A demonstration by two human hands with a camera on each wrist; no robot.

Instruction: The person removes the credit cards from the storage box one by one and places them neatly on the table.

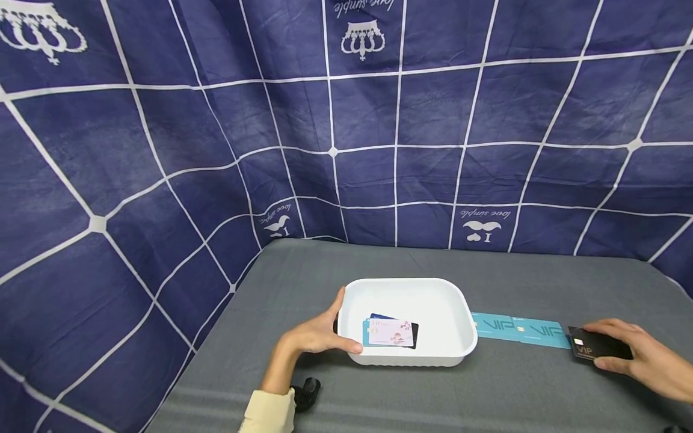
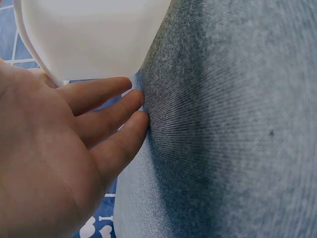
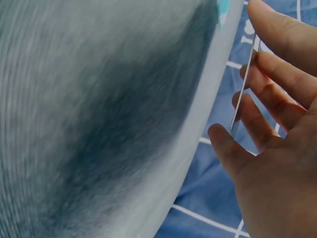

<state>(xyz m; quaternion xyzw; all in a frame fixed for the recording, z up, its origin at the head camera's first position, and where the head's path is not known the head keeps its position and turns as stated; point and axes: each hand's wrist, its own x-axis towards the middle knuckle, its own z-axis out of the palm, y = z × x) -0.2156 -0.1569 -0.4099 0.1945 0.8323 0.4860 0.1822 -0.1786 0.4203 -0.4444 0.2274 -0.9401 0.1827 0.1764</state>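
A white plastic tray (image 1: pixel 433 300) sits on the grey cloth. My left hand (image 1: pixel 319 332) holds its left end, the thumb at the front rim and the index finger along the left side. From the left wrist view, the other fingers of that hand (image 2: pixel 74 129) lie against the outer wall and the cloth. Inside the tray is a small stack of cards, topped by a pink VIP card (image 1: pixel 391 332). At the far right my right hand (image 1: pixel 639 352) pinches a black VIP card (image 1: pixel 590 345) by its edges; the right wrist view shows that card edge-on (image 3: pixel 243 87), raised off the cloth.
Two teal VIP cards (image 1: pixel 541 332) lie in a row between the tray and the black card. A dark wrist strap piece (image 1: pixel 307 394) shows by the left sleeve (image 1: pixel 269 412). Behind the grey table (image 1: pixel 303 270) hangs a blue checked curtain (image 1: pixel 433 174).
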